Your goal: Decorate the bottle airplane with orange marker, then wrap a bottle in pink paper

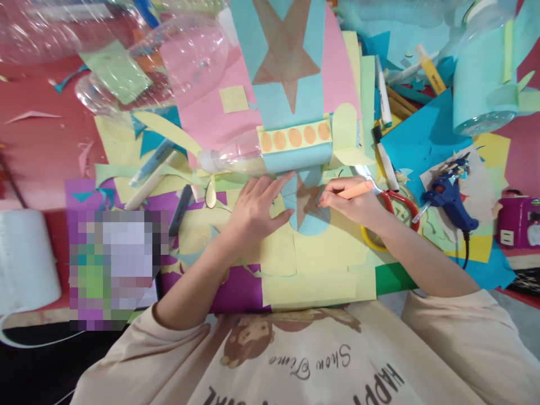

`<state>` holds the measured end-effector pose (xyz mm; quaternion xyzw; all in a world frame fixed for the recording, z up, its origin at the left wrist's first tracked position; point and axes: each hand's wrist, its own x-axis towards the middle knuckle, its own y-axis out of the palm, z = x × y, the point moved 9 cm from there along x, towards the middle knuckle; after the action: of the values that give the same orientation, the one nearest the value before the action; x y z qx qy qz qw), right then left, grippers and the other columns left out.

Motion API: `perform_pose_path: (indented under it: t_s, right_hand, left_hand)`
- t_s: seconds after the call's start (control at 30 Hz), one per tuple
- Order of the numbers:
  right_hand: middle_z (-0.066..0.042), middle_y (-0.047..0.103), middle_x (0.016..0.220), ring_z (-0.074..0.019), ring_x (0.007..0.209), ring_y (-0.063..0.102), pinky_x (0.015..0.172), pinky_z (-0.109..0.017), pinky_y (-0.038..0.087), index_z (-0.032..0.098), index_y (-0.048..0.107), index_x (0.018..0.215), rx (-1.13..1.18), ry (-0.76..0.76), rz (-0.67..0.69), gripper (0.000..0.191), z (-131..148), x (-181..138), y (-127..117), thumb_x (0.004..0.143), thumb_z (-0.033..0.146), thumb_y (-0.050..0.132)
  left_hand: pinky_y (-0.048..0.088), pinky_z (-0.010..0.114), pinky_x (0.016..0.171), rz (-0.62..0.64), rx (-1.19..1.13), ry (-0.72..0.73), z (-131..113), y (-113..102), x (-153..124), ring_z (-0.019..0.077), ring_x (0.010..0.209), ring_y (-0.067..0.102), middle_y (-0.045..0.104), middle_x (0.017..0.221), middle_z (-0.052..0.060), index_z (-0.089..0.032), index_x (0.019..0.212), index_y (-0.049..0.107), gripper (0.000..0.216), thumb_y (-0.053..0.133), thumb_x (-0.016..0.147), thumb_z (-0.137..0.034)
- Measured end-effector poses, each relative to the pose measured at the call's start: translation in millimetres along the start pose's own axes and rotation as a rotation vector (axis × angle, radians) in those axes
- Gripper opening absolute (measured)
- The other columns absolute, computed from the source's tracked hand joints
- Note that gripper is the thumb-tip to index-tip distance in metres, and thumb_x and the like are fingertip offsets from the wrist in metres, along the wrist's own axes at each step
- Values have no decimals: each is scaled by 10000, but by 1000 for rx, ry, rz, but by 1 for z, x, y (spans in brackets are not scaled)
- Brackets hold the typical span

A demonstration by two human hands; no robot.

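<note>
While the left hand (258,207) rests, the right (358,206) holds a marker (355,190).

From where I stand the light is bright and fairly even, striking white glints off the clear plastic (192,53) at upper left. Shadows are soft, the outer edges look stretched and blurry, and coarse pixelation masks a patch (116,264) at lower left

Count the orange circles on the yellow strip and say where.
5, in one row along the yellow strip on the plastic bottle: the leftmost circle nearest the cap, then the second circle, the middle circle, the fourth circle and the rightmost circle. None looks hidden.
</note>
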<state>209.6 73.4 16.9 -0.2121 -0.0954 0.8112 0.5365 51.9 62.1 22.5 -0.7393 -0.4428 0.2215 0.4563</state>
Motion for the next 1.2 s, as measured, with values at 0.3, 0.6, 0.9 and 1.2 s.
perform_pose_path:
  t_s: [0.3,0.6,0.9,1.2]
  right_hand:
    - [4,632,605,-108,572,545,519,-237,370,176,556,566,3,13,78,233,-2,-1,6,795,222,546]
    - [-2,658,586,-123,570,596,508,-235,388,180,536,531,41,42,116,216,-1,-1,8,747,190,526]
    - [-1,642,604,-121,613,583,541,-238,388,181,537,555,56,3,18,242,3,0,1,792,230,527]
    - [13,616,585,-102,557,536,516,-239,362,178,531,548,-10,-18,73,251,1,0,5,797,213,524]
  left_hand:
    - [466,365,816,7,-5,-18,1,0,0,211,807,494,540,855,40,-170,1393,461,571,584,852,-309]
    - [467,356,823,26,-12,-38,2,1,1,208,816,505,544,857,37,-183,1396,457,580,591,845,-303]
    - [467,348,829,9,-3,-22,2,1,0,205,811,504,538,853,34,-175,1398,457,588,600,842,-304]
    - [468,353,824,17,-3,-26,2,1,1,203,811,511,547,852,31,-183,1396,456,585,595,840,-300]
